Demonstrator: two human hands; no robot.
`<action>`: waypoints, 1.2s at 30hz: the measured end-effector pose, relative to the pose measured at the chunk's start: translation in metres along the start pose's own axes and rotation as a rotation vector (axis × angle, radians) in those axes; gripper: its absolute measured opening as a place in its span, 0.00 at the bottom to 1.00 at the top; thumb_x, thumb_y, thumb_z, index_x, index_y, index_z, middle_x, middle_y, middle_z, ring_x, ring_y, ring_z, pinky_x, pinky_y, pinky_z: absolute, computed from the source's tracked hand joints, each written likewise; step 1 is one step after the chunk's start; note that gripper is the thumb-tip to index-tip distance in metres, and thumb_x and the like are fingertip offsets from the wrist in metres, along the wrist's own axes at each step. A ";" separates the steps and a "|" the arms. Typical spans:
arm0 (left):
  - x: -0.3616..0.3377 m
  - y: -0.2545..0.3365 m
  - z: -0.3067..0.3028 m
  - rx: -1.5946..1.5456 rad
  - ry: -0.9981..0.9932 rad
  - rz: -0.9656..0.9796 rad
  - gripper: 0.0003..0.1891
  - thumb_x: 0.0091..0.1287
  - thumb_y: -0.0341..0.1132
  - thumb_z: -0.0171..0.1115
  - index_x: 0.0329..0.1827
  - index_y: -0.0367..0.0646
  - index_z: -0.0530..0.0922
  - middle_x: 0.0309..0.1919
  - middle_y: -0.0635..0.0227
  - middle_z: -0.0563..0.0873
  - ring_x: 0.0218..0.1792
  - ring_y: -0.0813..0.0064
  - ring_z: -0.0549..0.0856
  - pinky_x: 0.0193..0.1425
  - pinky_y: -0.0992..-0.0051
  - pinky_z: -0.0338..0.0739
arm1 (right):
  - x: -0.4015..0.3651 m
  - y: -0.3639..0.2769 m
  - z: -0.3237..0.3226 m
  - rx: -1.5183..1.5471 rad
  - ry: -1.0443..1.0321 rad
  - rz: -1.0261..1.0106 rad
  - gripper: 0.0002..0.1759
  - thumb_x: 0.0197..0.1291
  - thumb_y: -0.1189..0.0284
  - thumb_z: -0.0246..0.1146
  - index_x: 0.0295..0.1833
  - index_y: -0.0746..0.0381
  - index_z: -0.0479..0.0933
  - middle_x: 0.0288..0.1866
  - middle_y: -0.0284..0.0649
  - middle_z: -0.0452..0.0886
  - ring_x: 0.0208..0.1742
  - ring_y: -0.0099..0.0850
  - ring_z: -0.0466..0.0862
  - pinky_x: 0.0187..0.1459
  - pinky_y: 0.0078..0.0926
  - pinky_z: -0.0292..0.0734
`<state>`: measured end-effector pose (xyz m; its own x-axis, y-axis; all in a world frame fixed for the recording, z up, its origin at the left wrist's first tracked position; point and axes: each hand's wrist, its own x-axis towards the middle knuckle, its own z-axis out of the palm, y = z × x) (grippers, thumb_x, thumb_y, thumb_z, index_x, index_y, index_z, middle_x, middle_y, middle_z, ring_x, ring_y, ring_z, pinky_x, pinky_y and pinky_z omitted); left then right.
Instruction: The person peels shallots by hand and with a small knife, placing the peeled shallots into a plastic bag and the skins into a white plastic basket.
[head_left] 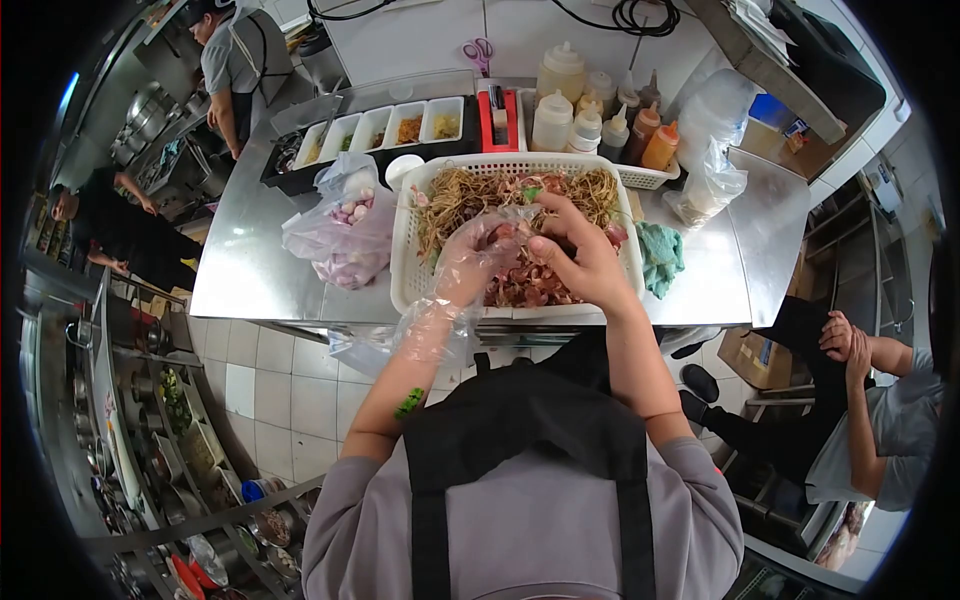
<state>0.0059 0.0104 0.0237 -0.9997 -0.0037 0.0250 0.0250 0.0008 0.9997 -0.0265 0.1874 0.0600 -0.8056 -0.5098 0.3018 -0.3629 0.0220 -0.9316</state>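
Note:
A white plastic basket (402,262) stands in front of me, full of dry shallot stalks and roots (445,215) and loose reddish shallot skins (530,284). Over the basket, my left hand (478,255), in a clear plastic glove, has its fingers curled round a reddish shallot (505,232). My bare right hand (580,250) meets it from the right, thumb and fingers bent together at the shallot. Whatever lies between the right fingertips is too small to make out. Left of the basket, a thin plastic bag (345,225) holds peeled, pinkish-white shallots.
Behind the basket are several sauce bottles (552,122), a red-and-black holder (498,118) and a row of seasoning trays (409,127). A green cloth (660,258) and a bagged stack (712,185) lie to the right. Other people stand at left and sit at right.

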 end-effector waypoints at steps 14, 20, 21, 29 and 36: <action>0.001 -0.025 -0.008 -0.009 -0.105 0.196 0.10 0.68 0.33 0.57 0.47 0.36 0.75 0.37 0.69 0.82 0.37 0.81 0.79 0.44 0.77 0.75 | 0.004 0.019 0.005 -0.274 -0.102 -0.111 0.15 0.58 0.73 0.62 0.50 0.64 0.73 0.42 0.47 0.81 0.41 0.46 0.82 0.43 0.34 0.75; -0.001 -0.011 0.003 -0.062 -0.100 0.191 0.12 0.67 0.33 0.59 0.48 0.37 0.75 0.37 0.69 0.81 0.35 0.81 0.79 0.42 0.79 0.76 | 0.007 0.022 0.008 -0.171 0.014 -0.132 0.12 0.59 0.75 0.62 0.46 0.65 0.71 0.33 0.41 0.79 0.33 0.27 0.78 0.38 0.24 0.72; -0.002 0.003 0.009 -0.257 -0.014 0.085 0.13 0.67 0.33 0.59 0.50 0.37 0.74 0.37 0.69 0.81 0.36 0.80 0.80 0.43 0.79 0.78 | 0.007 0.021 0.008 -0.172 0.014 -0.132 0.12 0.59 0.75 0.62 0.46 0.65 0.71 0.33 0.41 0.79 0.33 0.27 0.78 0.38 0.24 0.72; 0.009 -0.024 0.014 -1.002 0.109 -0.075 0.18 0.65 0.23 0.55 0.59 0.35 0.70 0.44 0.64 0.80 0.44 0.74 0.82 0.49 0.80 0.80 | 0.006 0.031 0.026 -0.495 0.182 -0.220 0.11 0.56 0.71 0.65 0.44 0.62 0.74 0.32 0.46 0.80 0.29 0.40 0.81 0.32 0.31 0.74; 0.005 -0.020 0.021 -0.912 0.133 0.009 0.22 0.62 0.21 0.57 0.61 0.32 0.68 0.46 0.61 0.80 0.39 0.74 0.82 0.43 0.79 0.81 | 0.008 0.036 0.031 0.216 0.034 -0.005 0.08 0.62 0.73 0.61 0.40 0.64 0.68 0.29 0.38 0.78 0.28 0.25 0.78 0.32 0.23 0.72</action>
<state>0.0004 0.0311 0.0035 -0.9921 -0.1231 -0.0237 0.0830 -0.7867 0.6117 -0.0317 0.1577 0.0224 -0.8205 -0.4802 0.3102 -0.2616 -0.1671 -0.9506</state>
